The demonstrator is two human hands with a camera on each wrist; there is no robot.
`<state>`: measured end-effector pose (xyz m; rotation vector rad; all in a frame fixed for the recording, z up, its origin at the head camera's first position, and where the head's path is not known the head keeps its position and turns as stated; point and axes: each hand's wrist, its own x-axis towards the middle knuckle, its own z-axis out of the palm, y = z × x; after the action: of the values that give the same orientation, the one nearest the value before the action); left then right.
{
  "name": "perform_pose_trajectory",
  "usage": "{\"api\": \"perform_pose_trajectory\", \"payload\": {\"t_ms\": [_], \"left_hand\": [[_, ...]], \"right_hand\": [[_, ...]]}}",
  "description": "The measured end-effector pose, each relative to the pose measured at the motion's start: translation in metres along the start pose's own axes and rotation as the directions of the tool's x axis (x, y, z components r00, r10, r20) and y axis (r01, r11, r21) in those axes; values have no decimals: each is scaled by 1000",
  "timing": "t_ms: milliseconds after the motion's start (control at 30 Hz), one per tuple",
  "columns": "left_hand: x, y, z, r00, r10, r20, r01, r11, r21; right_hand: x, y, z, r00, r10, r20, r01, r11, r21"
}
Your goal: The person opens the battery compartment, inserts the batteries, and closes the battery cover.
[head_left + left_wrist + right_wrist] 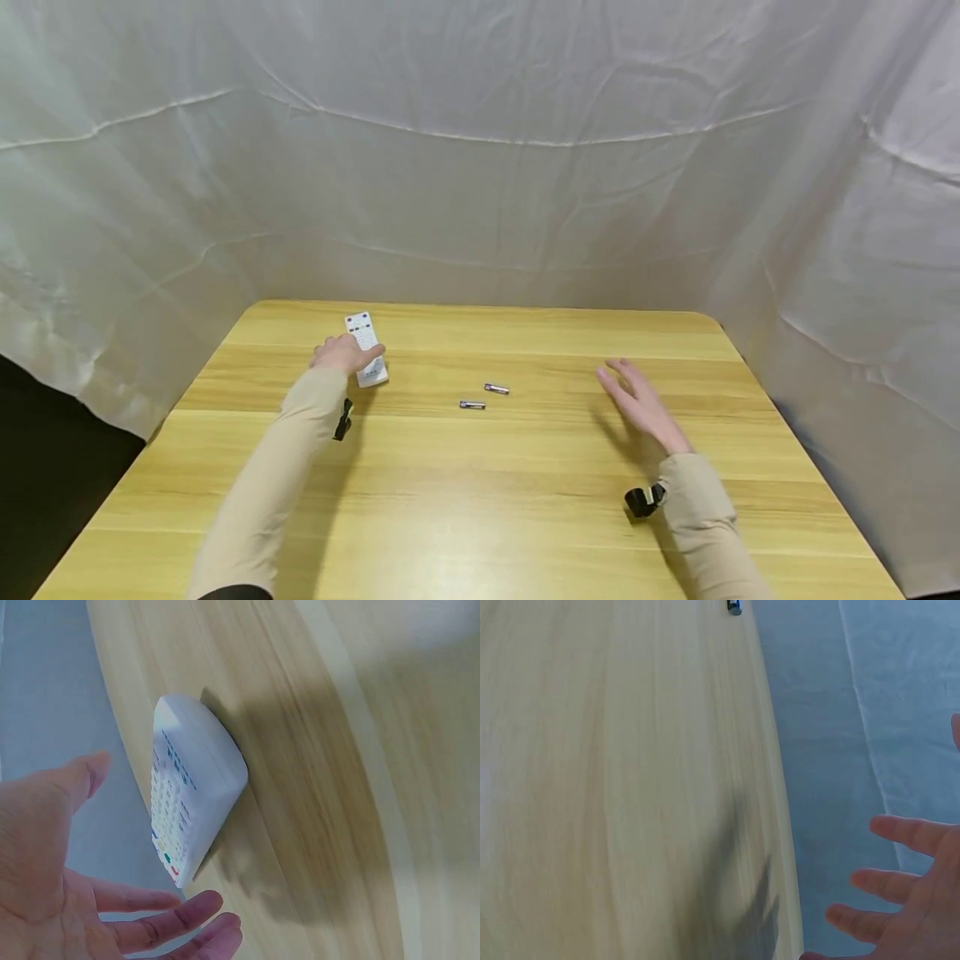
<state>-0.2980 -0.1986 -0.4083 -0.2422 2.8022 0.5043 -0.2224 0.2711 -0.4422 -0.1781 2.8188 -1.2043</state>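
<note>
A white remote control (372,372) with several small buttons lies on the table's far left part. My left hand (343,354) hovers over its left edge, thumb and fingers spread apart. In the left wrist view the remote (206,772) rests on the wood, with a gap between it and the thumb. Two small dark batteries, one battery (497,388) slightly behind the other battery (472,405), lie near the table's middle. To their right my right hand (639,402) is held above the table, fingers extended, holding nothing. The right wrist view shows one battery's end (735,607) at the top.
The wooden table (465,492) has rounded far corners. Pale fabric sheeting (510,192) hangs behind it and along both sides. A dark area (60,467) lies past the left edge. Small black devices sit on both wrists, such as the right wrist camera (642,502).
</note>
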Motion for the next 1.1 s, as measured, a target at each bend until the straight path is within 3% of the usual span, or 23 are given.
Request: {"api": "perform_pose_trajectory", "payload": {"t_ms": [300,533,1100], "left_hand": [[14,2,4,999,-37,-39,37,999,-1],[23,2,7,999,-47,-14,47,999,-8],[25,10,12,996,-72,-57,69,996,-62]], "right_hand": [[-3,-12,12,1000,-22,8,22,1000,22],[-2,-17,18,1000,-28,5,28,997,66],[-5,-20,21,999,-52,1,52,996,68]]}}
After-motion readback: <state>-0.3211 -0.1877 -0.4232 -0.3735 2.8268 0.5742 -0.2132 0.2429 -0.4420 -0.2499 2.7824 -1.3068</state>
